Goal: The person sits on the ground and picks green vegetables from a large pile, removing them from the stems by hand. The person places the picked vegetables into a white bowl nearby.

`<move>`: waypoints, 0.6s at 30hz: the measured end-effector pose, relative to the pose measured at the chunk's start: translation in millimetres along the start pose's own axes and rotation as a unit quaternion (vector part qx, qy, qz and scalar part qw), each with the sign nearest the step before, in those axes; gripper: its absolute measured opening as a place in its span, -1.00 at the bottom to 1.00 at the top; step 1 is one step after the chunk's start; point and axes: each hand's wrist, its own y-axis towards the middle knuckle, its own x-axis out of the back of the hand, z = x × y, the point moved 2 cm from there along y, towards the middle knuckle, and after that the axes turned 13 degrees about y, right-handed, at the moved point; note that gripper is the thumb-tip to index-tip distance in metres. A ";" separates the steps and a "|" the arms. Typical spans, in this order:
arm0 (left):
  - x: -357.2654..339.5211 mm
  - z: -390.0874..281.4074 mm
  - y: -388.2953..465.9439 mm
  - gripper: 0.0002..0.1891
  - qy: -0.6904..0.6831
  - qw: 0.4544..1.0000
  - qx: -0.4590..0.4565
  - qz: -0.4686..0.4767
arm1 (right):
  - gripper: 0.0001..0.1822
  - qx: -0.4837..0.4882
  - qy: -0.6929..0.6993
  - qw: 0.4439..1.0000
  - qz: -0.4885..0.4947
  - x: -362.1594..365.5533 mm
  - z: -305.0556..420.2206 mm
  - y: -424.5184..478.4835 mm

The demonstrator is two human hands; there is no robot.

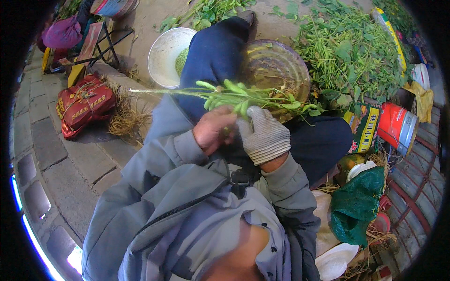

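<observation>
Across my lap lies a green soybean stalk with pods (235,93), its bare pale stem end pointing left and its leaves to the right. My right hand (262,135), in a pale knitted glove, grips the stalk's pods or stems from below. Bare and slightly blurred, my left hand (216,128) is at the pods just beside the glove; whether its fingers hold a pod cannot be told. Beyond the stalk sits a wide round metal basin (277,66) with plant scraps in it. A white bucket (160,59) behind my left leg holds shelled green beans (181,61).
A large heap of soybean plants (351,52) lies at the upper right, with more stalks (211,12) at the top. A folding stool (109,45) and a red bag (86,105) are on the left. At right stand a red tin (393,123) and a green mesh bag (358,207).
</observation>
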 end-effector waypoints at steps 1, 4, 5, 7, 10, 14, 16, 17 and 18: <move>-0.8 -0.1 0.5 -0.76 0.005 1.000 -0.004 -0.002 | -0.83 -0.006 -0.010 1.000 0.010 0.5 -0.7 -0.6; -2.6 -0.5 1.9 -0.76 0.016 1.000 -0.006 -0.009 | -0.82 -0.018 0.006 0.999 0.028 -1.0 -5.2 -2.6; -3.3 -1.2 1.9 -0.75 0.017 1.000 -0.003 -0.013 | -0.82 -0.021 0.019 0.999 0.032 -1.8 -6.4 -3.1; -6.8 -4.3 2.8 -0.73 -0.007 1.000 0.005 0.011 | -0.83 -0.062 0.117 0.990 0.039 -2.2 -8.2 -4.1; -10.7 -7.2 5.9 -0.70 -0.067 0.996 0.015 0.064 | -0.82 -0.158 0.234 0.957 0.065 0.0 -8.1 -5.1; -11.6 -2.0 10.3 -0.68 -0.058 0.997 0.029 0.050 | -0.77 -0.280 0.296 0.908 0.094 -1.9 -17.1 -14.8; -12.3 -2.3 10.4 -0.68 -0.032 0.998 0.033 0.043 | -0.77 -0.222 0.231 0.944 0.082 -3.0 -14.8 -20.5; -10.4 -1.0 11.6 -0.68 -0.018 0.998 0.033 0.044 | -0.76 -0.193 0.198 0.958 0.075 -2.7 -13.7 -22.0; -9.8 -0.8 11.9 -0.68 -0.003 0.998 0.033 0.047 | -0.77 -0.183 0.170 0.965 0.085 -1.4 -13.2 -21.6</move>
